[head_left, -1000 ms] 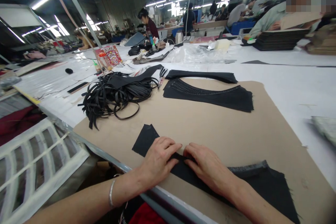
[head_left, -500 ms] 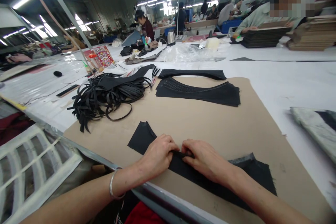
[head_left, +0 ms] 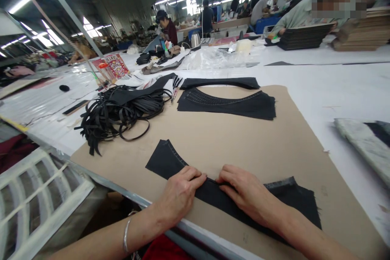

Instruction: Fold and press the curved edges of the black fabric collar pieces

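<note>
A long black fabric piece [head_left: 213, 195] with a curved, folded upper edge lies slantwise in front of me. Stitch-like marks show along that edge near its left end. My left hand [head_left: 183, 189] is closed, thumb and fingers pressing the edge near the middle. A short way to the right, my right hand [head_left: 243, 191] pinches the same edge between thumb and fingers. The right hand and forearm hide part of the fabric, whose right end is frayed. Beneath it lies a tan board [head_left: 189, 130].
Beyond my hands sit a stack of curved black pieces [head_left: 225, 107] and a narrower black piece [head_left: 219, 83]. Black strips [head_left: 122, 109] are heaped on the left. A marbled slab [head_left: 359, 142] lies right. A co-worker [head_left: 298, 16] handles dark panels [head_left: 304, 37] across the table.
My left hand has come down slightly toward me, and its fingers lie flatter on the edge. The right hand has shifted slightly right, widening the gap. The view has moved a little.
</note>
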The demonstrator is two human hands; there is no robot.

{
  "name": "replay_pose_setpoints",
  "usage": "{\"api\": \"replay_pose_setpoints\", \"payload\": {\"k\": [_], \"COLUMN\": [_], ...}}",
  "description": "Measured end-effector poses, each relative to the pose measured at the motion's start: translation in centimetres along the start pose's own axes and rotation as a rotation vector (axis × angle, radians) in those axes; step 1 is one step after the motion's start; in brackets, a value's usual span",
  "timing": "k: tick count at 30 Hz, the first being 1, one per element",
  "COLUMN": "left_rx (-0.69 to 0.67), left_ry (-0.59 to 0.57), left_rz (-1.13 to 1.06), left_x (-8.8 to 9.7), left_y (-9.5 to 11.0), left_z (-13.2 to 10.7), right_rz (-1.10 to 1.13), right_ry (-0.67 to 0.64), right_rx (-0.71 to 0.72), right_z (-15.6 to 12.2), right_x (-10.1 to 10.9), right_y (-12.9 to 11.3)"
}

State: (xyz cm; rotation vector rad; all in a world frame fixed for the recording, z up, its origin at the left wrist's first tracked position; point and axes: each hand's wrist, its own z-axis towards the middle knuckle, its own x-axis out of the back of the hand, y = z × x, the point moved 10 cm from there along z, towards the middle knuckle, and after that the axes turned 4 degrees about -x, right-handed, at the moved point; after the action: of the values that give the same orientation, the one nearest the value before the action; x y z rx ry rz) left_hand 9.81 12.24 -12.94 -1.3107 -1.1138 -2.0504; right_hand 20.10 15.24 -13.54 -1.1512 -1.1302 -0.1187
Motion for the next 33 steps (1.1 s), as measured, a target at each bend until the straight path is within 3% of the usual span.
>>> {"api": "replay_pose_setpoints", "payload": {"k": [10,16,21,26,33], "left_rx": [0.005,-0.02,-0.05,-0.18,-0.286], "left_ry": [-0.041,0.074,0.003,0.012,0.015], "left_rz": [-0.001,-0.02,-0.015,0.106,0.126], "left_x": [-0.2,0.7,-1.6,-2.9,-1.0], "left_y": [0.4,1.2,3.2,4.8,4.4], "left_z": [-0.3,0.6,1.7,-0.1,-1.6], "right_rz": [-0.062,-0.066,-0.098,-0.099,-0.118], "right_ry": [-0.01,0.016,0.04,0.048,0.018], "right_rx": [0.059,0.08,0.102,0.118,0.097], "right_z": [-1.7,-2.5,-2.7,-2.9,-4.0], "right_x": [0.5,0.8,0.7,1.2,1.7], "right_y": [0.9,1.2,1.0,1.2,1.9]}}
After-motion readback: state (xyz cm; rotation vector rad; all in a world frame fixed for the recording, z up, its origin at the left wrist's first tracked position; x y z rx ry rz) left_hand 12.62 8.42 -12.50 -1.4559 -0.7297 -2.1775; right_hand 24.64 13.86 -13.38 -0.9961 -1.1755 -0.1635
